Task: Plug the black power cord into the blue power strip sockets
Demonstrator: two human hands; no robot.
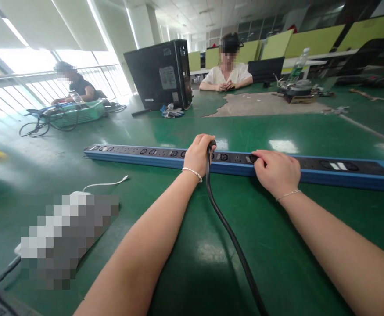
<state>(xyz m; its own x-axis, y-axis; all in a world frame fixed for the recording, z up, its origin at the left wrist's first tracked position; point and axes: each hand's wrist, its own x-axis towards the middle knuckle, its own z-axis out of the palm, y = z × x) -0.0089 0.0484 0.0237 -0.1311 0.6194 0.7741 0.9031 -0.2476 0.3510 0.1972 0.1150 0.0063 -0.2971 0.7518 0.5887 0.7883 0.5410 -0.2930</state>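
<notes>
A long blue power strip [135,157] with a black face and several sockets lies across the green table. My left hand [196,153] is closed around a black power plug [213,144] over the strip's middle sockets. The plug's thick black cable [223,218] runs down toward me between my forearms. Whether the plug's pins are in a socket is hidden by my fingers. To the right, my right hand [278,170] grips the power strip, thumb and curled fingers against its near edge and face.
A pixelated white and grey object [69,232] with a thin white cord lies at left front. Behind stand a black computer tower [159,74], work gloves [172,111], a green basket [80,113] with cables, and a bottle [299,66]. Two people sit beyond.
</notes>
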